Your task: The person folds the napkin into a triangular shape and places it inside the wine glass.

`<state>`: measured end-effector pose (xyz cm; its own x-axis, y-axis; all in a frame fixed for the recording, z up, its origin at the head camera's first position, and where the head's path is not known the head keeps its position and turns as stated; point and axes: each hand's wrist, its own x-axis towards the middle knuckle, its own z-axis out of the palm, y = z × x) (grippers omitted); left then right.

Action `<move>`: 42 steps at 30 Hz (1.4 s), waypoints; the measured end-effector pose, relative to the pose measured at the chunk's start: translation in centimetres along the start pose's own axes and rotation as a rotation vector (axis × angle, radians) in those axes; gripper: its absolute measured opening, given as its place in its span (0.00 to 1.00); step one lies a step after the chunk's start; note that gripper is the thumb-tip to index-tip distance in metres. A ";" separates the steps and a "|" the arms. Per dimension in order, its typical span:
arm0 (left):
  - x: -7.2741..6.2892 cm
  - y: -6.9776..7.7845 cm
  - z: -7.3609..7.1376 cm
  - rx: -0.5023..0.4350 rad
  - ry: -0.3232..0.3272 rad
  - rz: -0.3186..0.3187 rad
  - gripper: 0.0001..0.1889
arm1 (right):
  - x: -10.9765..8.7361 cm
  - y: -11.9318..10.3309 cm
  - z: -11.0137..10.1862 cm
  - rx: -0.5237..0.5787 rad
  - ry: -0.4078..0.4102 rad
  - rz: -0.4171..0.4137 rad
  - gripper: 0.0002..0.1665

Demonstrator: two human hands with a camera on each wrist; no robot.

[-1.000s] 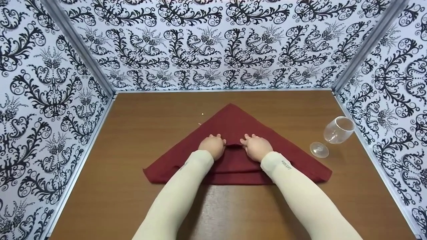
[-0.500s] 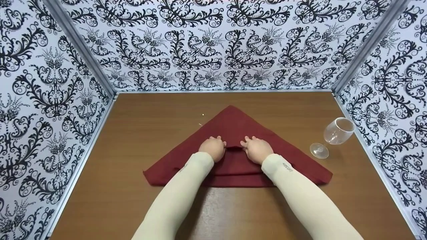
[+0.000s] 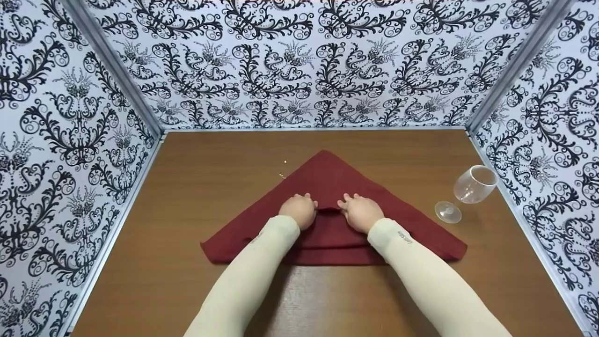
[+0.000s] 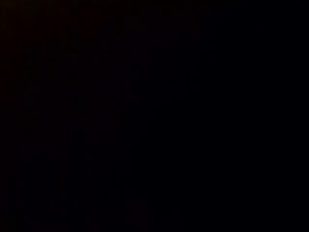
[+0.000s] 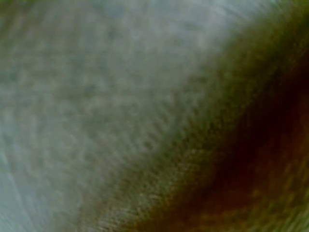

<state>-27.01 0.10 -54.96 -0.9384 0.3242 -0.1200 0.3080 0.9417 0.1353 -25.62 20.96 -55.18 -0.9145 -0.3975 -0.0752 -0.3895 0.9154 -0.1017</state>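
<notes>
Patterned walls (image 3: 276, 65), white with black scrollwork, rise at nine, twelve and three o'clock around a wood-grained tabletop (image 3: 210, 164). In the middle of that tabletop lies a red cloth (image 3: 327, 180), folded into a broad triangle: one point at twelve o'clock, the other two reaching out towards nine and three, the layered long edge along six. Cream sleeves (image 3: 252, 271) come in from about seven and five o'clock and cross that edge. The left hand (image 3: 298, 210) and right hand (image 3: 361, 213) rest on the cloth at nine and three o'clock of a short raised fold, apart from each other, their fingers pinching its edge (the left wrist view is black and the right one a blur, so only the head view shows this). A clear stemmed glass (image 3: 475, 185) stands at three o'clock of the cloth, just beside it. Tiny pale specks (image 3: 282, 176) lie near its ten-to-eleven o'clock side.
</notes>
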 end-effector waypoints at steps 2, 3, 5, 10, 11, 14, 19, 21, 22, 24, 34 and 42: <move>-0.1 0.0 -0.2 -0.006 -0.002 0.010 0.26 | -0.1 0.0 0.0 0.001 0.002 -0.003 0.22; -0.1 -0.1 -0.3 -0.007 -0.004 0.016 0.25 | -0.1 0.0 -0.1 0.002 0.006 -0.005 0.22; -0.2 -0.1 -0.7 -0.007 -0.009 0.033 0.21 | -0.1 0.1 -0.3 0.010 0.021 -0.013 0.21; 0.2 -0.3 -1.7 -0.001 -0.013 0.073 0.12 | 0.3 0.1 -1.0 0.050 0.094 -0.021 0.16; 0.3 -0.3 -1.9 0.001 -0.008 0.077 0.12 | 0.5 0.1 -1.2 0.059 0.108 -0.014 0.16; 0.8 -0.3 -2.4 0.006 0.018 0.074 0.14 | 1.1 0.3 -1.7 0.080 0.136 0.023 0.18; 1.8 -0.4 -2.6 -0.058 0.034 0.024 0.16 | 2.2 0.9 -1.7 0.090 0.134 0.079 0.19; 2.0 -0.5 -2.4 -0.064 0.018 0.021 0.16 | 2.4 1.1 -1.5 0.088 0.102 0.075 0.20; 2.1 -0.6 -2.1 -0.054 0.011 0.028 0.16 | 2.6 1.1 -1.3 0.083 0.082 0.067 0.20; 2.2 -0.7 -1.6 -0.025 0.001 0.046 0.15 | 2.7 1.3 -1.1 0.074 0.043 0.044 0.20; 2.6 -0.8 -0.2 -0.015 0.036 0.071 0.18 | 2.6 0.9 -0.8 0.035 -0.021 0.034 0.23; 2.7 -0.8 0.0 -0.012 -0.018 0.037 0.20 | 2.3 0.8 -0.5 0.036 -0.029 0.039 0.23</move>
<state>-29.81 0.23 -55.40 -0.9234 0.3602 -0.1326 0.3403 0.9281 0.1513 -28.12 20.79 -54.94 -0.9252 -0.3636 -0.1083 -0.3489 0.9276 -0.1339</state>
